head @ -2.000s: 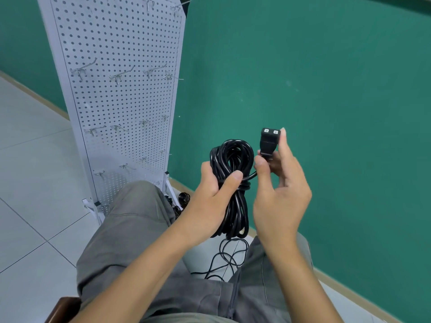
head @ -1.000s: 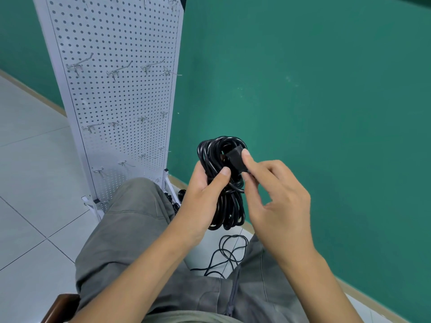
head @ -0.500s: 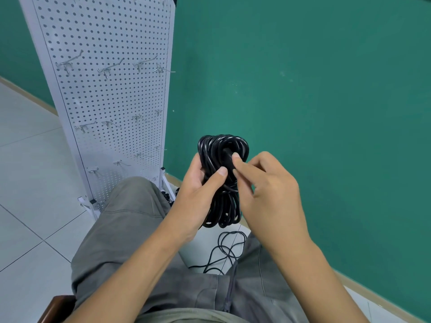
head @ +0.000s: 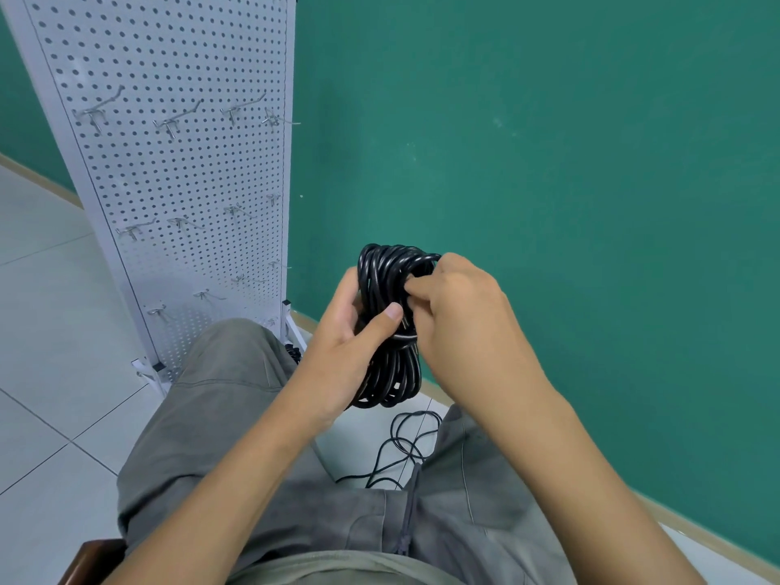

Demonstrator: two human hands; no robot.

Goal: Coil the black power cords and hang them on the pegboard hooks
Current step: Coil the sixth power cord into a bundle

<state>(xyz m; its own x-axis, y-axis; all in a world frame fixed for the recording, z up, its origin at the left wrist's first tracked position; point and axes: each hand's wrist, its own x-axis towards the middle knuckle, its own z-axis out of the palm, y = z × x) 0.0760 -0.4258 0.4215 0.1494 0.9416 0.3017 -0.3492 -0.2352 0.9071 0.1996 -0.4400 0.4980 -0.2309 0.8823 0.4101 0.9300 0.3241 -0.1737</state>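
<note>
— What's the room like?

— Pale floor tiles under a seated person in grey trousers, a teal wall ahead. A white pegboard stands to the left on its feet, rows of metal hooks all bare. A loose black cord lies on the floor between the knees.

— And the cord in hand?

— The coiled black power cord is held up in front of the wall, right of the pegboard. The left hand grips its waist, thumb across the wraps. The right hand is curled against the top loop, fingers tucked in.

— What differs from two seconds ago?

— Then the right hand held the plug up clear of the coil; now the plug is out of sight behind those fingers.
</note>
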